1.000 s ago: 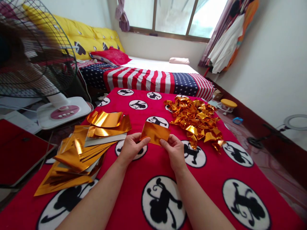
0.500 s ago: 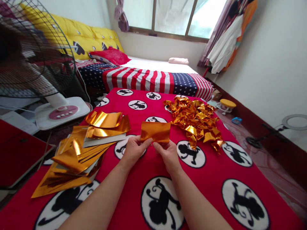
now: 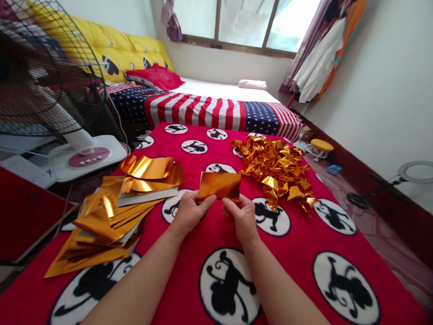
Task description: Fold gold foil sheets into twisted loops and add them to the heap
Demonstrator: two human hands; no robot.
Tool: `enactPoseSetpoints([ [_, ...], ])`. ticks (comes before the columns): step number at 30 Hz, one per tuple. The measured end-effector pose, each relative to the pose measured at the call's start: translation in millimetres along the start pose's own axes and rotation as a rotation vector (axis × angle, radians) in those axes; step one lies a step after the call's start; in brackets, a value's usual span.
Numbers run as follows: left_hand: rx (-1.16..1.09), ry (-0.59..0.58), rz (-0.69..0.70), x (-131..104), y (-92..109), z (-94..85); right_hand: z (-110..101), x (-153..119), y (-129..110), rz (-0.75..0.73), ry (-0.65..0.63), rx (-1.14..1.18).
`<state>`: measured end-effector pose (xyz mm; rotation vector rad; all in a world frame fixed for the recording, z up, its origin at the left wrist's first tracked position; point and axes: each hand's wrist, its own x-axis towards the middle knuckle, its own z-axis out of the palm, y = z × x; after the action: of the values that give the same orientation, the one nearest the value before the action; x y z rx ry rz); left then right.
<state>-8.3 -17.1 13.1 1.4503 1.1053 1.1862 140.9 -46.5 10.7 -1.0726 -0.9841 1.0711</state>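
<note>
A small rectangular sheet of shiny gold paper is held over the red cloth, a thin pale edge showing at its left side. My left hand pinches its lower left part, thumb in front. At the lower right, my right hand grips the same sheet between thumb and fingers. To the left lies a loose stack of flat gold sheets, some with pale backs. Many folded gold pieces form a heap to the right, beyond my right hand.
A red cloth with monkey pictures covers the surface. At the left stands a fan with a white base. Behind is a bed with a striped, starred cover. A yellow stool and a ring light are at the right.
My right hand has shifted slightly right along the sheet's lower edge, its thumb now further from the left thumb. A pale edge has appeared at the sheet's left side.
</note>
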Motion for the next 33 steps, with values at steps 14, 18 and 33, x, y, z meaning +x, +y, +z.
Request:
enactPoseSetpoints([
  [14,-0.218,0.250,-0.046,8.2,-6.6,-6.3,-6.4,3.3,1.0,0.058,0.064,0.089],
  [18,-0.182,0.210,-0.040,5.8,-2.4,-3.6,-4.7,2.4,-0.2,0.063,-0.021,0.105],
  [33,-0.155,-0.042,-0.011,0.1,-10.5,5.9,7.6,-2.5,0.9,-0.026,-0.069,-0.006],
])
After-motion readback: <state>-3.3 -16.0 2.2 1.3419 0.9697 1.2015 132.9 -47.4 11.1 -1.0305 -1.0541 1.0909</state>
